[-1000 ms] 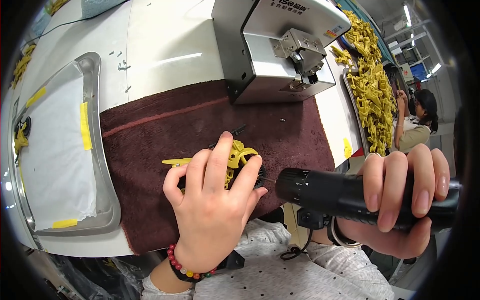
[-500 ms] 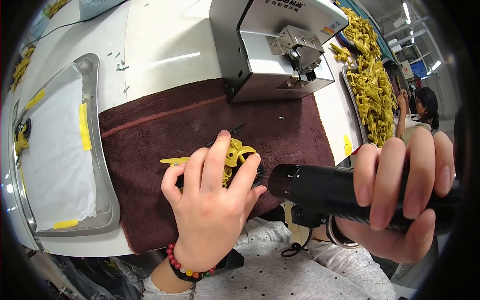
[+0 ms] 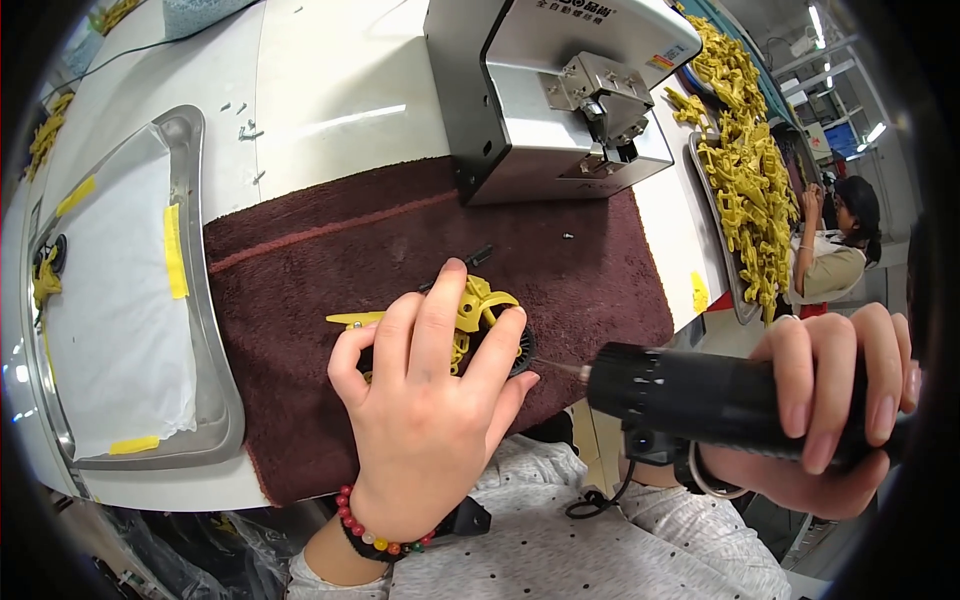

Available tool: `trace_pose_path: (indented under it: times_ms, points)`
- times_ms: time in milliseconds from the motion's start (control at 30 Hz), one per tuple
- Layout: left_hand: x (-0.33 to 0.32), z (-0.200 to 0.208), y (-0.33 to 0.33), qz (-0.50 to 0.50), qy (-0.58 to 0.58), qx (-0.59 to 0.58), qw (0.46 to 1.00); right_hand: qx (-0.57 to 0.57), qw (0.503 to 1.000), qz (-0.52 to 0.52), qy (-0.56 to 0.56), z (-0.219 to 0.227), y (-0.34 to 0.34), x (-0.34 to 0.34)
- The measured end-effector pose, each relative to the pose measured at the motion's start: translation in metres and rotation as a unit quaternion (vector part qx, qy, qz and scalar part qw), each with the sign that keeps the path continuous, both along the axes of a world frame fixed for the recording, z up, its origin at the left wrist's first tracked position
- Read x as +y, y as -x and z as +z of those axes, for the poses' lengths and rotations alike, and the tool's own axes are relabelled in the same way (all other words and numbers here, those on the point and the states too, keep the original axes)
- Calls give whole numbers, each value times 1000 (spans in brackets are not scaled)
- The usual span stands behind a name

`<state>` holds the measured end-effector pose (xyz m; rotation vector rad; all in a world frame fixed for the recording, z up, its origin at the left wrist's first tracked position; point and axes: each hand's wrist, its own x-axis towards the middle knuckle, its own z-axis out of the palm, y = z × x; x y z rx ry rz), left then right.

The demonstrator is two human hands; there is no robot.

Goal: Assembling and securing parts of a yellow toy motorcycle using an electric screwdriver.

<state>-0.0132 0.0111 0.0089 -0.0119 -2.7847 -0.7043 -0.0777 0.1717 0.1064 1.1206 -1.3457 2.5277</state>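
Note:
My left hand [image 3: 425, 425] is closed over a yellow plastic toy motorbike [image 3: 478, 305] and presses it to the dark red cloth [image 3: 320, 270]. Between the thumb and forefinger its black wheel [image 3: 526, 348] shows; my fingers hide much of the body. With my right hand [image 3: 835, 395] I grip a black electric screwdriver [image 3: 700, 395], held level, its thin bit aimed left at the wheel. The bit's tip is blurred close to the wheel, and whether it touches I cannot tell. Just beyond my fingertips lies a small black part [image 3: 478, 256].
A silver screw feeder machine [image 3: 560, 120] stands at the cloth's far edge, a loose screw [image 3: 568, 236] before it. At left is a paper-lined metal tray [image 3: 220, 400]; several screws [image 3: 247, 132] lie beyond. Yellow parts [image 3: 745, 190] heap at right, near another person [image 3: 835, 240].
The screwdriver in my right hand has drawn back to the right and slightly down, away from the wheel. My left hand keeps its hold on the toy motorbike.

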Motion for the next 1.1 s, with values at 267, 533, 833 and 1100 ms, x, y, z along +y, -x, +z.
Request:
trace_pose_path:
  times_ms: [267,533,833,1100]
  points:
    - [-13,1,-2,-50,-30,12,998,-50,991,-82,97,-3,-10,35]
    - [-15,2,3,-59,17,20,998,-121,988,-70,63,-13,5,68]
    - [-28,17,17,-101,-29,-12,994,-128,989,-69,17,-38,18,62]
    - [-34,17,18,-125,-47,-35,990,-77,995,-10,-61,-30,13,49]
